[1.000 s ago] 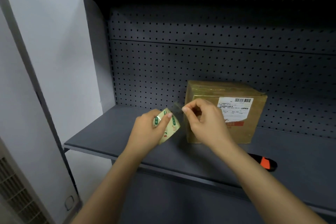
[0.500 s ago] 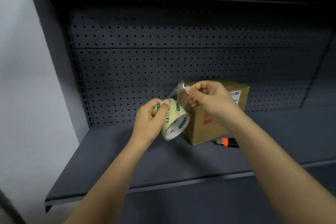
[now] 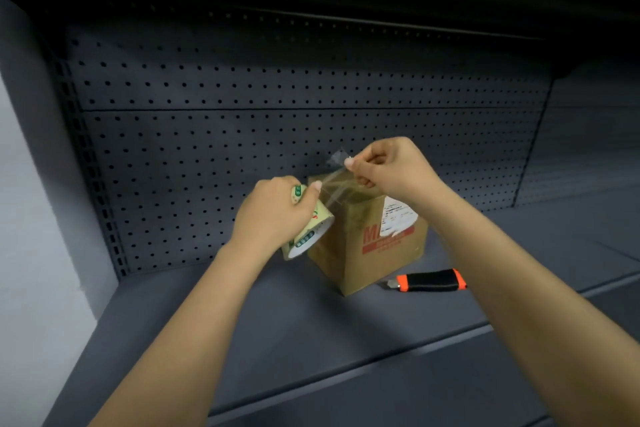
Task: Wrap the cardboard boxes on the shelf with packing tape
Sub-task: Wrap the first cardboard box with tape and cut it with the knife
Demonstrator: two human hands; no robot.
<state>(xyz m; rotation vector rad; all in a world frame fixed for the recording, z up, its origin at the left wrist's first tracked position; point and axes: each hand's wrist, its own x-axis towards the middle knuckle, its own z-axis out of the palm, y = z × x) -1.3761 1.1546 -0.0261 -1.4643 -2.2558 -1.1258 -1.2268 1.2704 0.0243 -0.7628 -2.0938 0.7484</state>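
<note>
A brown cardboard box (image 3: 372,246) with a white label and red print stands on the dark grey shelf (image 3: 263,319). My left hand (image 3: 273,211) grips a roll of clear packing tape (image 3: 306,234) just left of the box. My right hand (image 3: 388,168) pinches the free end of the tape strip (image 3: 337,177) above the box's top. The clear strip stretches from the roll up to my right fingers, over the box's upper left corner.
An orange and black utility knife (image 3: 429,281) lies on the shelf to the right of the box. A perforated back panel (image 3: 242,135) closes the shelf behind. A dark upper shelf hangs overhead. A pale wall stands at the far left.
My right hand has pulled the tape end up and to the right, lengthening the strip over the box. The view has shifted, so the box faces me corner-on.
</note>
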